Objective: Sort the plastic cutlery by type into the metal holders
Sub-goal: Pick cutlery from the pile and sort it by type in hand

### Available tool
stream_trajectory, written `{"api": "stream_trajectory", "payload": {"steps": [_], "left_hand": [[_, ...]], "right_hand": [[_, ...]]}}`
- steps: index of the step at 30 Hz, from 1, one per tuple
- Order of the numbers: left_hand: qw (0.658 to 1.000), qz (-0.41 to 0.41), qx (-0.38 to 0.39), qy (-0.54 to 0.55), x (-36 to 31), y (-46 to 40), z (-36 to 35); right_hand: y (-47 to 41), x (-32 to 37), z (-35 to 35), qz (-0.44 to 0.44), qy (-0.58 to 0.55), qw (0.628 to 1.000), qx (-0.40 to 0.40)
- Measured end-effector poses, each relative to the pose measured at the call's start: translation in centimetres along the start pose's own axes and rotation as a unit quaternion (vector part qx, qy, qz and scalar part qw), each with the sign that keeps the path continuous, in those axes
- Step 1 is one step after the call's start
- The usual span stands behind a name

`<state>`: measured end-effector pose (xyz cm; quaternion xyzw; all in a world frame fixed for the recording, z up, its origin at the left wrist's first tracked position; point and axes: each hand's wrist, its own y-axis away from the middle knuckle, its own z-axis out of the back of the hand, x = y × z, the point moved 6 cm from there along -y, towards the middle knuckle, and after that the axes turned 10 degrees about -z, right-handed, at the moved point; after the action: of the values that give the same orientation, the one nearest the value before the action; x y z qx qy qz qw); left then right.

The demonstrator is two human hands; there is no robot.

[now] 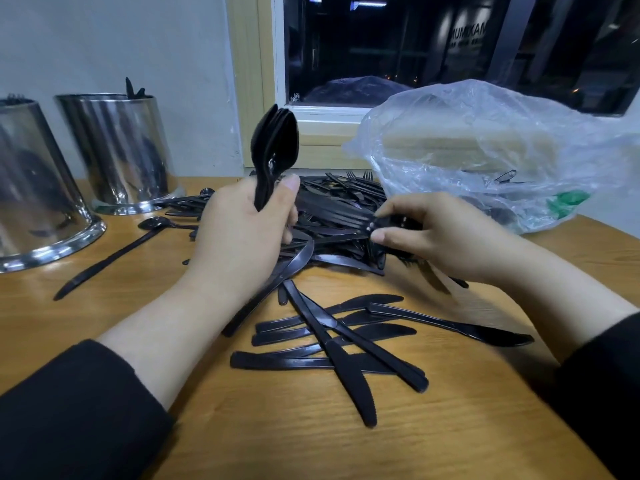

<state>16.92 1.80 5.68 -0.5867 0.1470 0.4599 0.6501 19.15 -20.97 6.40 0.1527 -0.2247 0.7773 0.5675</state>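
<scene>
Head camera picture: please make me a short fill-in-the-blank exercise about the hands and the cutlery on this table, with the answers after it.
1. The left hand holds a bunch of black plastic ____ upright.
2. The right hand pinches a piece from the pile of cutlery in the ____ of the table.
3. Two metal holders stand at the ____ side of the table.
4. The loose cutlery nearest the camera is a group of ____.

Answers: spoons; middle; left; knives

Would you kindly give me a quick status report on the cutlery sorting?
Left hand grips spoon bundle, upright. Right hand pinches a piece in mixed pile. Two metal holders far left. Loose knives near edge.
</scene>
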Motion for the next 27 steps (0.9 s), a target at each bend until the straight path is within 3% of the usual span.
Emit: {"api": "stream_trajectory", "payload": {"steps": [5,10,14,19,22,24,27], "left_hand": [[0.988,-0.060,0.040,-0.133,-1.5,-0.6,0.7],[0.959,-0.048,0.214,-0.180,-0.6,0.2,-1.2],[0.936,-0.027,0.317,-0.147,-0.4,1.2,-2.3],[0.958,-0.008,0.277,-0.071,0.1,1.2,-2.3],[0.973,0.025,0.231,-0.020,0.6,1.0,-2.0],[0.977,0.049,0.207,0.002,0.9,1.0,-1.9],[0.978,0.077,0.193,0.024,1.3,1.1,-1.9]], "right_hand": [[0.4,0.9,-0.8,0.039,0.030,0.998,0.047],[0.9,1.6,-0.9,0.056,0.020,0.997,0.057],[0.8,1.8,-0.4,0.066,-0.052,0.995,0.044],[0.9,1.3,1.8,0.055,-0.180,0.982,-0.008],[0.1,-1.1,2.8,-0.002,-0.058,0.997,-0.043],[-0.2,-2.4,2.5,-0.041,0.060,0.997,-0.002],[-0.1,-3.0,1.7,-0.060,0.128,0.989,0.046]]}}
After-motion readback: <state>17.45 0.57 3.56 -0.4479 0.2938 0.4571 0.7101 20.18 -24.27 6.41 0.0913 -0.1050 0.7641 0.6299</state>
